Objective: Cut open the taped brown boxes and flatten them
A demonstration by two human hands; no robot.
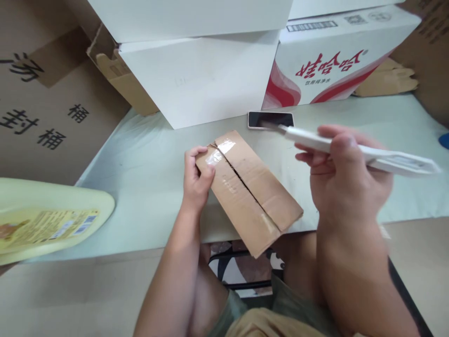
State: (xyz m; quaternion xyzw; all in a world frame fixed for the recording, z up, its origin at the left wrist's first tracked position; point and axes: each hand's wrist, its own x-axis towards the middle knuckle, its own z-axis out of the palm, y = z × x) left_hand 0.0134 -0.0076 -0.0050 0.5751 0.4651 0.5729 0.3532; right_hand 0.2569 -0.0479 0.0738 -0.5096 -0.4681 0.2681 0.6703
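My left hand (197,180) grips the far left corner of a small brown cardboard box (250,187), its thumb on top. Clear tape strips cross the box's far end, and a dark seam runs along the top between its two flaps. The box lies slanted, its near corner jutting past the table edge. Raised to the right, my right hand (345,164) is closed around a white utility knife (379,157). The knife's tip points left, apart from the box, and looks blurred.
A phone (271,120) lies on the pale-green covered table (147,201). White cartons (203,75) and a red-and-white carton (326,65) stand at the back. A large brown carton (52,107) is at left, with a yellow bottle (56,217) in front.
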